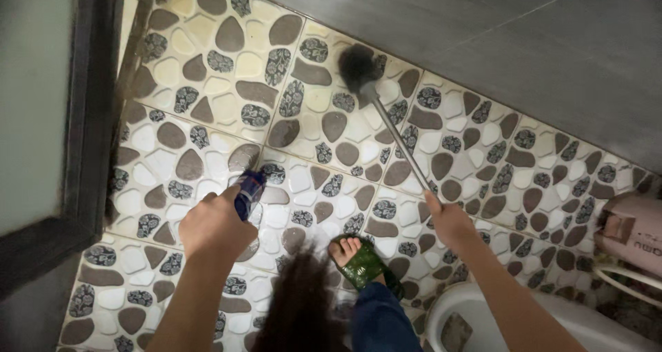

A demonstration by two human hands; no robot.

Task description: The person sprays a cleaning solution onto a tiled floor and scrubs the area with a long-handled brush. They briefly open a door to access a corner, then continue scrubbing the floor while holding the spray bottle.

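The right hand (449, 222) has its fingers wrapped tight around the near end of a long grey-handled brush (386, 117), whose dark bristle head sits well beyond the fingers on the pebble-patterned tile floor (207, 62). The left hand (215, 224) grips a small blue bottle (249, 192), its nozzle end jutting just past the fingertips.
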